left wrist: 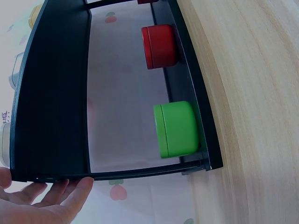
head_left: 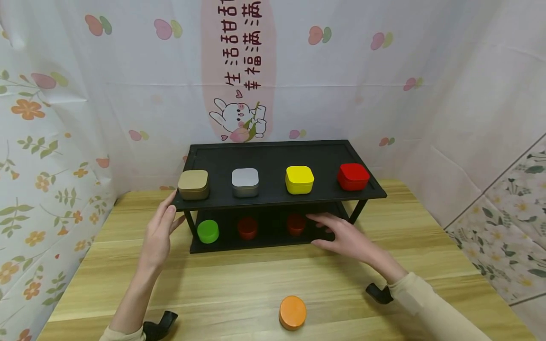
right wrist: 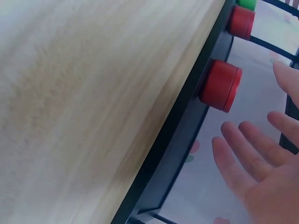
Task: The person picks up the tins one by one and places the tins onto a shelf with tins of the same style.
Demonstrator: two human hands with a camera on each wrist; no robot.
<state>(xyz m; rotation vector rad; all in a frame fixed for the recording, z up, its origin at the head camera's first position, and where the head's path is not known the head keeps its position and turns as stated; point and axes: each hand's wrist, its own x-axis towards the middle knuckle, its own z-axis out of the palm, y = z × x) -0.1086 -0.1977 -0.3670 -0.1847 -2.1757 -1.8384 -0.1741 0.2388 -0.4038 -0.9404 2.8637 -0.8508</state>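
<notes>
My left hand (head_left: 157, 239) rests its fingers against the left end of the black two-tier rack (head_left: 268, 154), near the upper shelf's front corner. In the left wrist view, the fingertips lie along that shelf's edge. My right hand (head_left: 343, 237) is in front of the lower shelf's right part, fingers spread and holding nothing. The round red tin (right wrist: 220, 86) nearest to it stands on the lower shelf, apart from the fingers in the right wrist view. Another round red tin (head_left: 247, 228) and a round green tin (head_left: 208, 231) stand farther left on that shelf.
On the upper shelf stand rounded-square tins in gold (head_left: 194, 184), silver (head_left: 245, 182), yellow (head_left: 299, 180) and red (head_left: 353, 177). A round orange tin (head_left: 292, 313) sits on the wooden table (head_left: 230, 284) in front. Patterned cloth (head_left: 341, 94) hangs behind the rack.
</notes>
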